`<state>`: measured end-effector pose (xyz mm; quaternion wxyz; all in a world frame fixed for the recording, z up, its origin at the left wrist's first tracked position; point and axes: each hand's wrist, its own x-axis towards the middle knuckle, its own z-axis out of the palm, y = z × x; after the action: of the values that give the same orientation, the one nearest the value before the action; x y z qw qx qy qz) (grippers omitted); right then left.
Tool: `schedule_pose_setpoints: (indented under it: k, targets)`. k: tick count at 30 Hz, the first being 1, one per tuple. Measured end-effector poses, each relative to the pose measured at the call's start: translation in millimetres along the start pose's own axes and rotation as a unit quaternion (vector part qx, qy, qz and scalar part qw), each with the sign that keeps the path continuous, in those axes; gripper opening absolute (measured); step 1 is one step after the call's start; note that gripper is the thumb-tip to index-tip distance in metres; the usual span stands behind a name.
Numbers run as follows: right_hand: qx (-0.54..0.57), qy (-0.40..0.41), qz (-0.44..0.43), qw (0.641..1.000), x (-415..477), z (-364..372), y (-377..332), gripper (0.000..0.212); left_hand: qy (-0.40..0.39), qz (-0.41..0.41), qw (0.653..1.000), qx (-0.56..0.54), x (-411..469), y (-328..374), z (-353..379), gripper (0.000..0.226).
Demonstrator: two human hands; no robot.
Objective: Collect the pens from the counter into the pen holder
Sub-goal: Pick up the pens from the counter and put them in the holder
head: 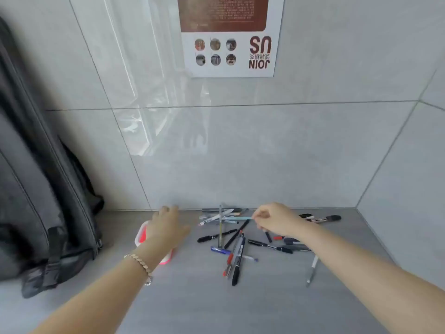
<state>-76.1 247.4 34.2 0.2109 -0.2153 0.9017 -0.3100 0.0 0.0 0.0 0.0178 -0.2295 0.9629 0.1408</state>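
Right hand (274, 219) pinches a light-blue pen (237, 218) at the far pile of pens (237, 239) on the worktop (192, 297). Left hand (166, 225), fingers apart, rests on the pen holder (140, 235), left of the pile.

Grey bench (192, 297), dark grey backpack (36, 201), neon pink-and-white pen holder (142, 235), pale blue pen (237, 218), black, red and blue pens (237, 251).

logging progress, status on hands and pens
Right hand fingers pinching light blue pen. Left hand over pink pen holder. Pen pile on counter, nothing blocking.
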Motion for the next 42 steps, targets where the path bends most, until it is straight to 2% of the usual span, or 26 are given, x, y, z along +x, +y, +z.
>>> schedule_pose_setpoints:
  k: [3, 6, 10, 14, 17, 20, 23, 25, 27, 28, 31, 33, 35, 39, 41, 42]
  targets:
    - [0.017, -0.020, 0.041, 0.999, 13, 25, 17, 0.016, 0.010, -0.106, 0.994, 0.004, 9, -33, 20, 0.072]
    - [-0.007, -0.034, 0.069, 0.997, 30, 50, 26, 0.017, 0.007, -0.158, 0.987, -0.038, 24, -58, 38, 0.095]
    - [-0.043, -0.039, 0.082, 0.995, 57, 77, 31, 0.025, 0.016, -0.166, 0.980, -0.104, 41, -77, 53, 0.098]
    - [-0.177, -0.054, 0.012, 0.983, 88, 104, 29, 0.039, 0.013, -0.130, 0.973, -0.189, 41, -94, 55, 0.099]
    - [-0.312, -0.051, -0.059, 0.947, 119, 119, 19, 0.055, -0.003, -0.067, 0.969, -0.239, 38, -104, 51, 0.098]
    - [-0.458, -0.030, -0.173, 0.872, 157, 134, 11, 0.065, -0.023, -0.021, 0.965, -0.261, 38, -110, 46, 0.100]
    - [-0.566, -0.037, -0.197, 0.800, 189, 148, 9, 0.055, -0.050, -0.003, 0.962, -0.269, 39, -117, 45, 0.103]
    - [-0.595, -0.072, -0.186, 0.779, 203, 155, 6, 0.054, -0.076, -0.007, 0.957, -0.278, 41, -124, 47, 0.104]
    - [-0.604, -0.100, -0.168, 0.773, 209, 159, -5, 0.055, -0.092, -0.005, 0.954, -0.286, 44, -129, 50, 0.106]
    - [-0.585, -0.125, -0.157, 0.785, 210, 160, -9, 0.054, -0.095, 0.000, 0.953, -0.286, 46, -131, 51, 0.106]
    - [-0.555, -0.131, -0.111, 0.814, 218, 159, -16, 0.053, -0.099, 0.033, 0.953, -0.283, 50, -134, 55, 0.106]
    - [-0.587, -0.105, -0.103, 0.796, 225, 162, -13, 0.049, -0.100, 0.054, 0.953, -0.279, 53, -135, 56, 0.104]
    - [-0.584, -0.099, -0.099, 0.799, 230, 167, -10, 0.047, -0.103, 0.062, 0.952, -0.280, 57, -134, 57, 0.103]
    - [-0.609, -0.111, -0.083, 0.781, 236, 162, -10, 0.027, -0.101, 0.076, 0.952, -0.280, 64, -134, 61, 0.101]
    - [-0.625, -0.066, -0.065, 0.775, 230, 150, -16, 0.027, -0.102, 0.076, 0.949, -0.288, 65, -135, 62, 0.101]
    - [-0.615, -0.049, -0.022, 0.786, 226, 142, -23, 0.033, -0.104, 0.073, 0.948, -0.293, 65, -136, 63, 0.101]
